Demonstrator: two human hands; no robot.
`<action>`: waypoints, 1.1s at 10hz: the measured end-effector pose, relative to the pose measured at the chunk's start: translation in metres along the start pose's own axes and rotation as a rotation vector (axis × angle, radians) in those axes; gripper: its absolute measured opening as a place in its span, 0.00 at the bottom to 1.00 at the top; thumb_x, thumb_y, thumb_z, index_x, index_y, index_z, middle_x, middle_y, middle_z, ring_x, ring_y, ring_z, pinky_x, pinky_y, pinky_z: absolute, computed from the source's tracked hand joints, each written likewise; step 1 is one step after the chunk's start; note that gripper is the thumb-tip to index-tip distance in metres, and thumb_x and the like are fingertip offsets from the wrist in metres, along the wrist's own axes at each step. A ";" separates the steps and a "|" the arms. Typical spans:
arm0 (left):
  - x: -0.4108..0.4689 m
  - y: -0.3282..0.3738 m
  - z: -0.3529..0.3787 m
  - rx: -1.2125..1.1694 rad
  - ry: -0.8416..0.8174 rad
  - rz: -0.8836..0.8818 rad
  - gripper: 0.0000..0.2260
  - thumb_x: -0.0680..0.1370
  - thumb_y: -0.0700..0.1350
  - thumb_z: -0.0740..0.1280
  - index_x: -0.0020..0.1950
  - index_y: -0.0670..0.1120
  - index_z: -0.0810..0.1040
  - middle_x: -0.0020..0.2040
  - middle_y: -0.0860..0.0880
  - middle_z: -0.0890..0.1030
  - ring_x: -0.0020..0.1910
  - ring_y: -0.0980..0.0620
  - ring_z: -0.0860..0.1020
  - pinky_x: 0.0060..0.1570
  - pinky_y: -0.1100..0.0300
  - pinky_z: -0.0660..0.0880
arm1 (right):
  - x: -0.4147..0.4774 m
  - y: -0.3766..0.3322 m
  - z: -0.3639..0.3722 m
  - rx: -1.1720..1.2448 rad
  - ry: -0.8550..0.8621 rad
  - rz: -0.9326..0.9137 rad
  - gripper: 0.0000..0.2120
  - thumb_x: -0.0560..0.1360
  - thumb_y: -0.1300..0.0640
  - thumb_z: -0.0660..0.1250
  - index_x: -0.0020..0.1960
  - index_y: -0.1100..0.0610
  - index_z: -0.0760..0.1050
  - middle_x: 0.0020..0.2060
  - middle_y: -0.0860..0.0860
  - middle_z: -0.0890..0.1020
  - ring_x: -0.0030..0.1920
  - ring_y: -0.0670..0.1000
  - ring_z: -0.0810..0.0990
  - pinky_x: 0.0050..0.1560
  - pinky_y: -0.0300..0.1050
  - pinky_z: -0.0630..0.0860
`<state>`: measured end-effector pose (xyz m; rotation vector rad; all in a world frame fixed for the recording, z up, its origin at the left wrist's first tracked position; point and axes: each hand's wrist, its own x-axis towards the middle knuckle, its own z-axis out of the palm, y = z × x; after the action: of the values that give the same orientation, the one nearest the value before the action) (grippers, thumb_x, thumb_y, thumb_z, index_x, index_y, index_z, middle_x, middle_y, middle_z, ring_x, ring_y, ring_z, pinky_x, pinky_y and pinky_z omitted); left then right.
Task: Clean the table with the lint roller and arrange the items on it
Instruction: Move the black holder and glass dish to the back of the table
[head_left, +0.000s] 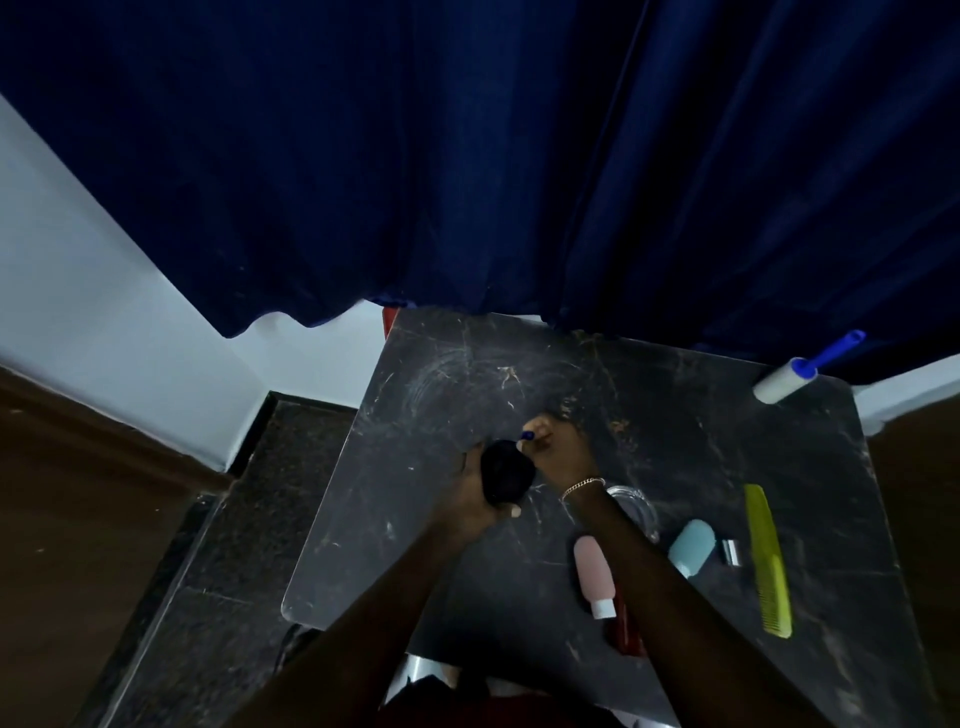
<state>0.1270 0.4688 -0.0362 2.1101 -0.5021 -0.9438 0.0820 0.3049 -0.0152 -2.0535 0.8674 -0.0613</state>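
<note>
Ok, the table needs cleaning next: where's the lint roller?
Head view: the lint roller lies at the table's far right corner, by the blue curtain.

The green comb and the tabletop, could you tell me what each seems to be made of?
Comb: likely moulded plastic, uniform yellow-green with thin even teeth. Tabletop: dark, veined and glossy, like polished stone or marble-print laminate; the picture cannot settle which.
</note>
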 end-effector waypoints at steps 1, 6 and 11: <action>-0.002 -0.002 0.002 0.004 0.020 -0.005 0.45 0.67 0.44 0.81 0.78 0.51 0.60 0.73 0.48 0.69 0.67 0.47 0.74 0.56 0.58 0.74 | -0.005 -0.005 -0.003 0.006 0.004 0.032 0.08 0.67 0.62 0.75 0.44 0.58 0.79 0.35 0.47 0.80 0.36 0.47 0.78 0.42 0.38 0.75; 0.011 -0.020 0.002 -0.036 -0.028 0.002 0.42 0.69 0.45 0.79 0.78 0.53 0.61 0.72 0.52 0.70 0.68 0.53 0.71 0.66 0.56 0.71 | -0.033 0.036 0.022 -0.058 -0.263 0.141 0.24 0.73 0.70 0.64 0.69 0.61 0.69 0.62 0.62 0.77 0.60 0.59 0.78 0.57 0.39 0.74; 0.073 -0.020 -0.073 -0.145 0.071 0.111 0.38 0.67 0.29 0.78 0.74 0.40 0.68 0.66 0.47 0.77 0.65 0.47 0.77 0.68 0.50 0.75 | 0.035 -0.035 0.046 0.390 -0.209 0.173 0.16 0.78 0.49 0.61 0.57 0.59 0.78 0.55 0.57 0.84 0.52 0.55 0.82 0.53 0.55 0.79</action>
<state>0.2302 0.4726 -0.0534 1.9573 -0.4950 -0.8147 0.1441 0.3294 -0.0270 -1.5857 0.8258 0.0728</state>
